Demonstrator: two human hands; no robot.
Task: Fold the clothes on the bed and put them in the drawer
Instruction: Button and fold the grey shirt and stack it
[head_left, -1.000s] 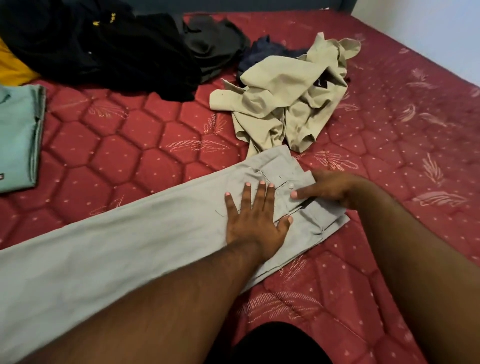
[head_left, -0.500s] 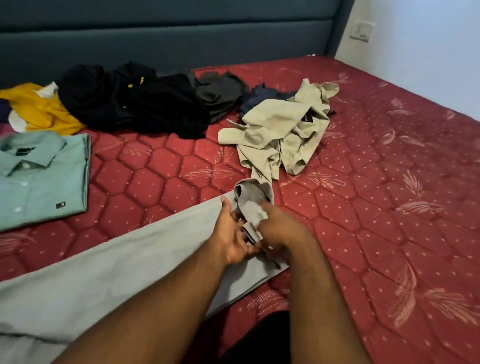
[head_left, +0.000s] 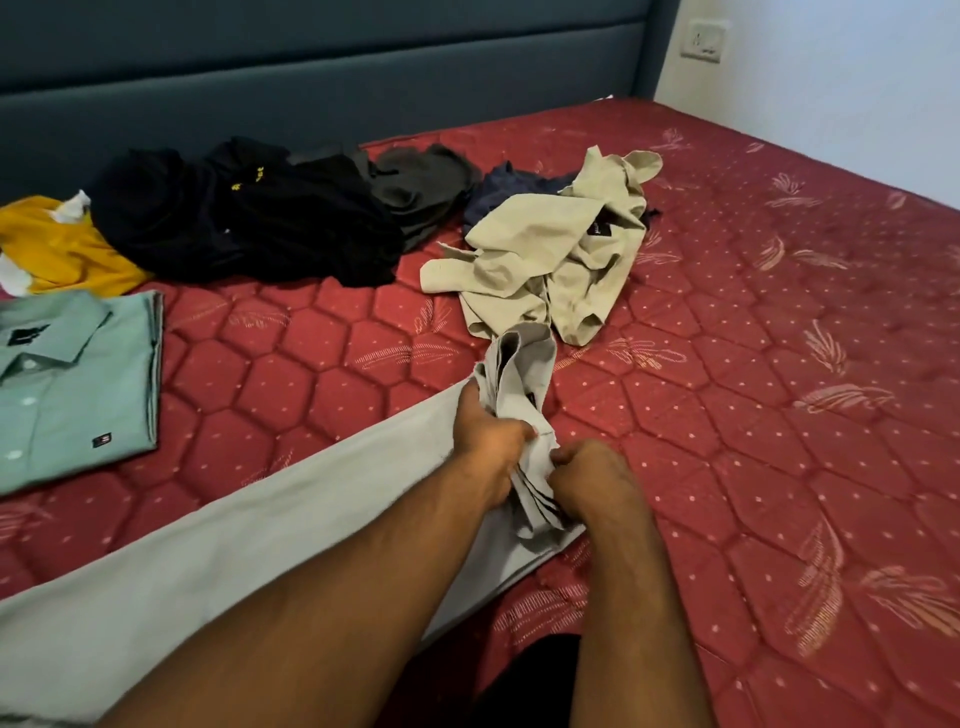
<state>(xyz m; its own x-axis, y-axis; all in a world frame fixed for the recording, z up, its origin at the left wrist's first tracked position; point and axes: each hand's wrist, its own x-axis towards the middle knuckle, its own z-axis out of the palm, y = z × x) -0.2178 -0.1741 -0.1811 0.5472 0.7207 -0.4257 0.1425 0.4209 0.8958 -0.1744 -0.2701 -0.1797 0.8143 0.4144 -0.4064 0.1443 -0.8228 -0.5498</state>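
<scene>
I had the waist end of the grey trousers (head_left: 311, 525) bunched up at the lower middle of the frame, the legs running flat down to the lower left corner across the red mattress (head_left: 779, 415). My left hand (head_left: 485, 441) was curled round the gathered cloth from the left, and my right hand (head_left: 587, 480) pinched the same bundle from the right, knuckles nearly touching the left. A loose flap of the waistband stood up above both fists.

To fold well from there, I judged I had to keep both grips level so the waist edge came over square, then carry it toward the leg ends in the lower left without dragging the flat part out of line. A bunched grip like that could leave creases, so smoothing with a flat palm after laying it down seemed wise.

The folded green shirt (head_left: 72, 395) lay at the left edge. Unfolded things waited above: the beige garment (head_left: 550, 249) just beyond my hands, the black pile (head_left: 249, 218) in the upper left with a yellow top (head_left: 57, 249) beside it. No drawer showed anywhere.
</scene>
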